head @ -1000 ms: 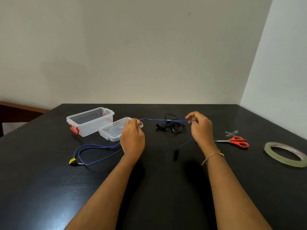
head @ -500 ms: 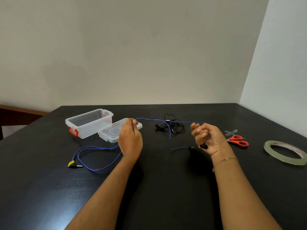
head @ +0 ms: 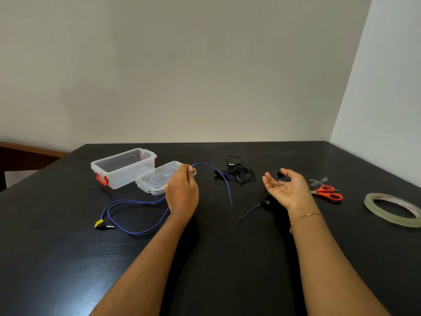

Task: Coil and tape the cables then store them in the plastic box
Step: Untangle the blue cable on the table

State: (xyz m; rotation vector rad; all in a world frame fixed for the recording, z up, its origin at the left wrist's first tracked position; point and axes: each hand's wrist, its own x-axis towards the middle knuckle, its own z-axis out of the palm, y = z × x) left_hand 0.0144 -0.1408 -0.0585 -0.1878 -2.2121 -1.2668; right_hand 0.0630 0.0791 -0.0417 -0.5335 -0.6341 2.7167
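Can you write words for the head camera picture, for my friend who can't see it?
A person's left hand pinches a blue cable over a black table, right hand open, near a clear plastic box, scissors and tape.

Bare table [head: 216,258] between lid [head: 159,179] and scissors [head: 328,193]

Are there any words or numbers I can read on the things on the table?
No, none can be read.
Tape roll: faint reddish marks on its inner ring, too blurred to read.
Plastic box, its lid, scissors, blue cable and black cable: no writing shows.
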